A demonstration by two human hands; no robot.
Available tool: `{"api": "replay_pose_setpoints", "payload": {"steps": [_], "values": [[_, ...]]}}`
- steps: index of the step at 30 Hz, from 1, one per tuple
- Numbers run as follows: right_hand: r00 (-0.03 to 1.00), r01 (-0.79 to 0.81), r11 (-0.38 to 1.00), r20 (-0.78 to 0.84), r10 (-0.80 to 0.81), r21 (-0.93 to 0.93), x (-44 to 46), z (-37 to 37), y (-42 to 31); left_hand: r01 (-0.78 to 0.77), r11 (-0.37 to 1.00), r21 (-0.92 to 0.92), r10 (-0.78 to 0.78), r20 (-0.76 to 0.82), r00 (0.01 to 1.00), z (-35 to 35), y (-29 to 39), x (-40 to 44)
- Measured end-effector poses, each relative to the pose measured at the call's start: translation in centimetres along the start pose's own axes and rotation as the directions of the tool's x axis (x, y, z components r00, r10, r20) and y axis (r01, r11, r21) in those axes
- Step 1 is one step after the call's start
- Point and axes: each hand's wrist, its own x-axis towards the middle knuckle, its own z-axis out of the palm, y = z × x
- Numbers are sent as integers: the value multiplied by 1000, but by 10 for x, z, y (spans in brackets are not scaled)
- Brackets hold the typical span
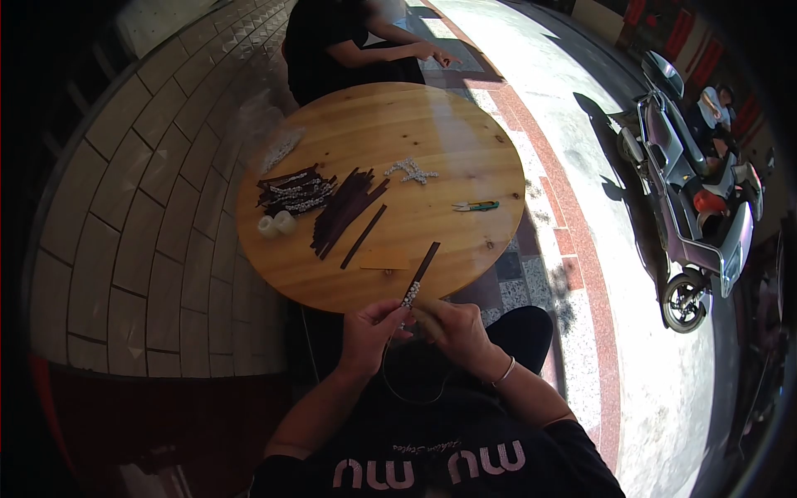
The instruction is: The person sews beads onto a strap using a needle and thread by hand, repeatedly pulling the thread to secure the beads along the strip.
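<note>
Left hand (369, 334) pinching dark beaded strip (422, 268), right hand (462, 330) half-curled beside.

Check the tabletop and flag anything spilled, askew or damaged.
Nothing looks plainly spilled or damaged. One dark strip lies apart from the fanned pile of strips, mildly odd only because those overlap.

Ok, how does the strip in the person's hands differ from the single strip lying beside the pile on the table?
The held strip carries white beads near the hands; the single strip shows none. The left hand pinches the held strip, while the single strip lies untouched on the table. Both look dark, narrow and straight.
</note>
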Motion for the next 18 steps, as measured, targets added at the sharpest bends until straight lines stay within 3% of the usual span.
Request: {"api": "replay_pose_setpoints", "payload": {"steps": [8, 11, 13, 18], "values": [[996, -66, 998, 54, 67, -21, 3, -4, -3, -84, 993, 82, 86, -21, 996, 1, -4, -2], [997, -54, 998, 57, 56, -29, 4, -6, -2, -137, 964, 226, 154, -57, 986, 1, -4, -5], [998, -40, 998, 54, 42, -39, 4, -6, -1, -224, 812, 538, 295, -48, 954, -1, -5, -7], [999, 32, 995, 35, -29, -90, 4, -6, -2, -422, 638, 644, 518, 47, 854, 4, -2, -10]]}}
